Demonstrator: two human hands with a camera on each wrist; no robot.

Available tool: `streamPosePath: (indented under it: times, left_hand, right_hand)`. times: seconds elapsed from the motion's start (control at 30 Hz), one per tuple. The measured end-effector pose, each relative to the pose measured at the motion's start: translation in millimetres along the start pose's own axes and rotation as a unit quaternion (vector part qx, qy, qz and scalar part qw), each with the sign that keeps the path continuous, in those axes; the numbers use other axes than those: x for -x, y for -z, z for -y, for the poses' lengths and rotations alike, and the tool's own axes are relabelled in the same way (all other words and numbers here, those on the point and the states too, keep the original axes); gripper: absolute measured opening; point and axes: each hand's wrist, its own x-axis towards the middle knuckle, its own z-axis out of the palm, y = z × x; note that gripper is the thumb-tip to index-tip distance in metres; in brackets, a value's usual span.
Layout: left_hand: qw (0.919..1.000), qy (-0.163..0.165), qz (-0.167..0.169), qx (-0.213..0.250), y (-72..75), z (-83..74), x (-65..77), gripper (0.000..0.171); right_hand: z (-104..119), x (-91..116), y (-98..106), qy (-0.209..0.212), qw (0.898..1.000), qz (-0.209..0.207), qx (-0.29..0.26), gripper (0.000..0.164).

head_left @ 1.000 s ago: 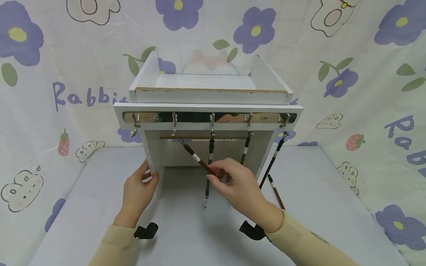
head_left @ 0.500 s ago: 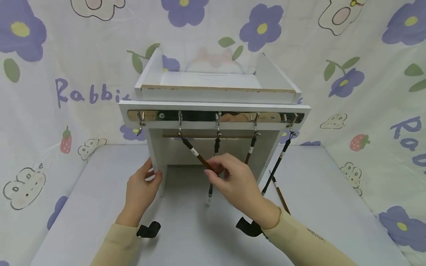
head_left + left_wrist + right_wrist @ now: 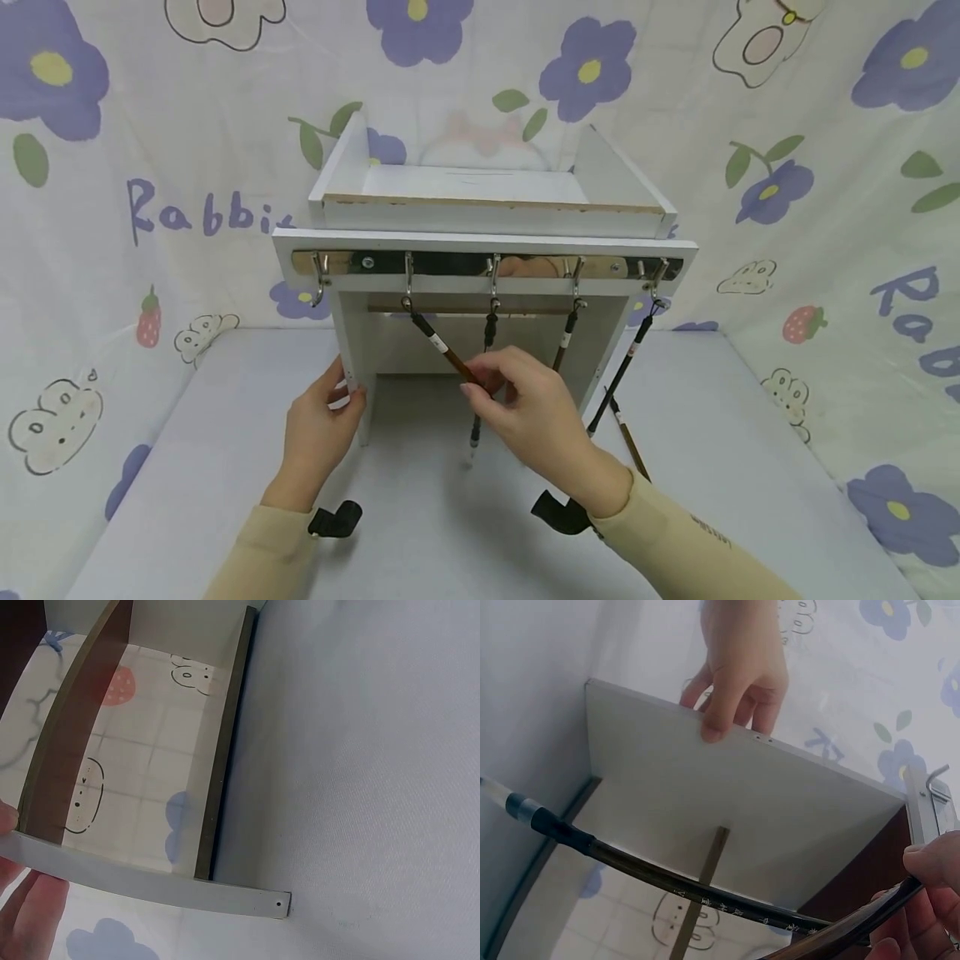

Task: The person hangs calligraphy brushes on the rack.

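My right hand (image 3: 536, 408) pinches a calligraphy brush (image 3: 442, 348) by its brown handle. The brush slants up to the left, its cord loop at the tip of the second hook (image 3: 408, 275) from the left; whether the loop is over the hook I cannot tell. Its bristle end is hidden by the hand. My left hand (image 3: 318, 433) grips the left side panel (image 3: 705, 772) of the white shelf rack (image 3: 487, 218), thumb on one face, as the right wrist view shows. Brushes hang from the middle hook (image 3: 490, 329), the fourth (image 3: 564, 337) and the rightmost (image 3: 626, 358).
Another brush (image 3: 630, 437) lies on the white table (image 3: 750, 467) at the right, partly behind the right sleeve (image 3: 690, 542). The leftmost hook (image 3: 318, 279) bears nothing. A patterned cloth (image 3: 825, 208) stands behind the rack. Crossbars (image 3: 225, 750) join the rack's panels low down.
The held brush's loop has risen from just below and right of the second hook to the hook's tip. The view has shifted slightly. My left hand stays on the panel.
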Motion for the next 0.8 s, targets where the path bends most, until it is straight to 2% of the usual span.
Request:
streamPosePath:
  times: [0.47, 0.8]
  left_hand:
    - [1.0, 0.006, 0.001, 0.0, -0.2, -1.5, 1.0, 0.055]
    - [1.0, -0.007, -0.006, -0.002, 0.2, -3.7, 1.0, 0.054]
  right_hand:
    - [-0.5, 0.8, 2.4, -0.002, 1.0, 0.001, 0.005, 0.012]
    - [-2.4, 3.4, 2.8, -0.013, 1.0, 0.005, 0.007, 0.013]
